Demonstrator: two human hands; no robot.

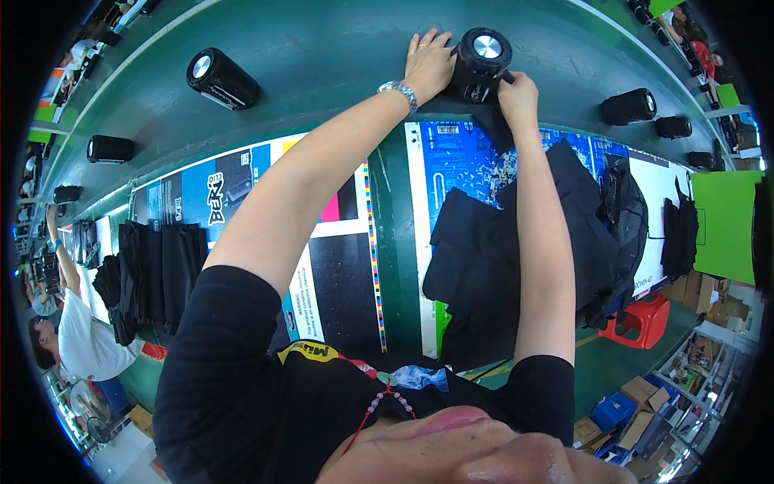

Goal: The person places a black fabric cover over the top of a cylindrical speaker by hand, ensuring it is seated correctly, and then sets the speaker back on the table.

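Observation:
A black cylindrical speaker (480, 71) with a silver disc on its top end stands on the green conveyor belt, between my two hands. My left hand (430, 64) lies against its left side with the fingers stretched out and apart. On the other side, my right hand (518, 97) has its fingers closed on a piece of black fabric (493, 129) at the speaker's lower right. That fabric hangs over the belt's near edge onto a blue printed sheet (451, 157). How far the fabric goes around the speaker cannot be seen.
More black speakers (223, 79) (629, 106) lie along the belt. Near my right arm is a heap of black fabric pieces (476, 250); a black stack (161, 270) sits left. A red stool (637, 320) and cardboard boxes (641, 391) are at right. Another person (89, 339) works at left.

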